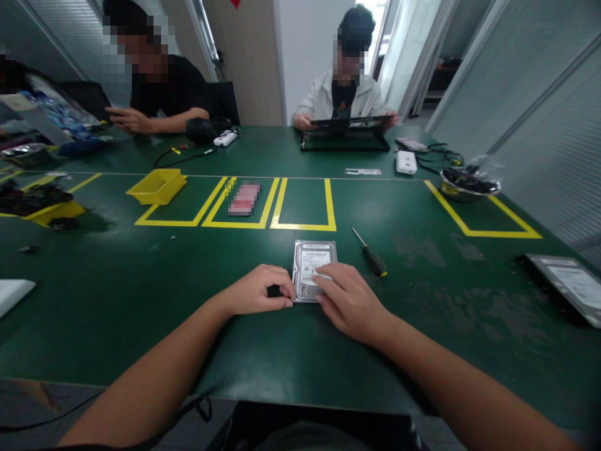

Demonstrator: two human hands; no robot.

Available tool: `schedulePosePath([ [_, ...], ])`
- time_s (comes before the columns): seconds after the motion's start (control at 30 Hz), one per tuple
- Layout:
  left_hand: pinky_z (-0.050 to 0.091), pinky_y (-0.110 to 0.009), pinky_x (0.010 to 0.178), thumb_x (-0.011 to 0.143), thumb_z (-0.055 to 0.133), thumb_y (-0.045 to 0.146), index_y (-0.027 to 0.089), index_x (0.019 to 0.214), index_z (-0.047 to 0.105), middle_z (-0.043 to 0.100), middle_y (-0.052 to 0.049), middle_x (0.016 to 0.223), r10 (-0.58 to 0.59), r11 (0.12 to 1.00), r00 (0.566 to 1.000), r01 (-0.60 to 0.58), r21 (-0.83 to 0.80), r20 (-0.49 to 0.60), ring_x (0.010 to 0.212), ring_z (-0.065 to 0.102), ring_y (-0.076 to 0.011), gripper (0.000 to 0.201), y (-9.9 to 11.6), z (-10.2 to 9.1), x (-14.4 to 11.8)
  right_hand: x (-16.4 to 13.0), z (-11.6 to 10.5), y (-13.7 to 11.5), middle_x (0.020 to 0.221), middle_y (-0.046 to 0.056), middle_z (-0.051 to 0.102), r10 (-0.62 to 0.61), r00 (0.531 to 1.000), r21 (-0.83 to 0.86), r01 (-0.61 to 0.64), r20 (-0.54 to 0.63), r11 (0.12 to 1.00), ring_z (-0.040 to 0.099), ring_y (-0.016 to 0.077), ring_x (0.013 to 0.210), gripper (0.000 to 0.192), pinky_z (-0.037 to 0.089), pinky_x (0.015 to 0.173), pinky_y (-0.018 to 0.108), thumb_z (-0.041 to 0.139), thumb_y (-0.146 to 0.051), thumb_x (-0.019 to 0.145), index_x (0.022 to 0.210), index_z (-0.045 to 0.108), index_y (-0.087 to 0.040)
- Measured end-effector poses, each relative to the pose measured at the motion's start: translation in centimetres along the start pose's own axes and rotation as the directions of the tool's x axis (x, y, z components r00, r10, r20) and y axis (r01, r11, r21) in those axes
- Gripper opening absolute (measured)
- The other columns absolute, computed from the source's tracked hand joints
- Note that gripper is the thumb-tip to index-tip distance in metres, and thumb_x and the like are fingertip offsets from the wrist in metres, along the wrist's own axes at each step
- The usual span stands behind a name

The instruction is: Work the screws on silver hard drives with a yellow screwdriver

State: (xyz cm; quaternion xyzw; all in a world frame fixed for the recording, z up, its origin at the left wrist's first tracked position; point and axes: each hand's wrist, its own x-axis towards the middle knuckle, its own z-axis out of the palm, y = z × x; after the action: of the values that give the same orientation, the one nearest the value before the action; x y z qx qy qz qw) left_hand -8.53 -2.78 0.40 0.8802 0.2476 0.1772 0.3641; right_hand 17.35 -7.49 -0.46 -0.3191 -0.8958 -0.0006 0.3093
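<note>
A silver hard disk drive with a white label lies flat on the green table before me. My left hand is at its lower left corner, thumb and forefinger pinched together; anything between the tips is too small to make out. Across the drive's right side rests my right hand, fingers stretched over the label and thumb by the lower edge. A screwdriver with a black and yellow handle lies to the right of the drive, its shaft pointing away from me.
Beyond the drive, yellow tape marks out boxes, one with a pink item. A yellow bin stands left of it. At right are another hard drive and a filled metal bowl. Two people sit opposite, one holding a black frame.
</note>
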Motion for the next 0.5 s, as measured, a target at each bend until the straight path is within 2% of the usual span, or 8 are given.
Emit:
schedulePosePath([
  [0.1,0.049,-0.026,0.076,0.084,0.069,0.023,0.017,0.09,0.071,0.068,-0.003,0.085,-0.009,1.0,1.0,0.009,-0.008,0.003,0.08,0.063,-0.0137,0.009,-0.1,0.0,-0.1,0.2,-0.9,1.2,0.108,0.014,0.066,0.147,0.988,-0.105,-0.151,-0.042,0.983,0.057,0.0263,0.099,0.025,0.048,0.087,0.044,0.05,-0.022,0.093,0.111,0.064,-0.013],
  [0.2,0.049,-0.027,0.077,0.084,0.069,0.022,0.017,0.09,0.071,0.068,-0.003,0.086,-0.018,1.0,1.0,0.018,-0.013,0.007,0.081,0.063,-0.0134,0.009,-0.1,0.1,-0.1,0.5,-2.1,2.8,0.101,0.013,0.065,0.337,0.939,-0.264,-0.342,-0.065,0.902,0.056,0.0263,0.094,0.026,0.045,0.084,0.041,0.046,-0.026,0.095,0.104,0.066,-0.013],
  [0.33,0.049,-0.026,0.077,0.083,0.07,0.021,0.016,0.092,0.069,0.068,-0.003,0.086,-0.025,0.999,1.0,0.026,-0.029,0.005,0.08,0.063,-0.013,0.01,-0.2,0.1,-0.1,0.6,-3.6,4.4,0.103,0.015,0.063,0.553,0.831,-0.527,-0.498,-0.062,0.689,0.055,0.0281,0.093,0.03,0.042,0.079,0.039,0.044,-0.032,0.096,0.106,0.064,-0.012],
  [0.43,0.049,-0.026,0.076,0.082,0.07,0.022,0.016,0.092,0.068,0.068,-0.003,0.087,-0.027,0.999,1.0,0.027,-0.042,-0.003,0.08,0.063,-0.0131,0.011,-0.2,0.1,-0.2,0.4,-4.3,5.1,0.101,0.016,0.063,0.681,0.732,-0.651,-0.523,-0.013,0.55,0.057,0.0292,0.092,0.031,0.042,0.073,0.037,0.043,-0.036,0.096,0.105,0.061,-0.012],
  [0.5,0.049,-0.026,0.075,0.082,0.07,0.022,0.015,0.091,0.068,0.068,-0.003,0.087,-0.028,0.999,1.0,0.028,-0.047,-0.001,0.08,0.063,-0.0133,0.011,-0.1,0.0,-0.2,0.3,-4.4,5.4,0.101,0.016,0.064,0.74,0.672,-0.685,-0.523,0.035,0.507,0.059,0.0295,0.092,0.031,0.042,0.07,0.035,0.044,-0.038,0.096,0.102,0.06,-0.013],
])
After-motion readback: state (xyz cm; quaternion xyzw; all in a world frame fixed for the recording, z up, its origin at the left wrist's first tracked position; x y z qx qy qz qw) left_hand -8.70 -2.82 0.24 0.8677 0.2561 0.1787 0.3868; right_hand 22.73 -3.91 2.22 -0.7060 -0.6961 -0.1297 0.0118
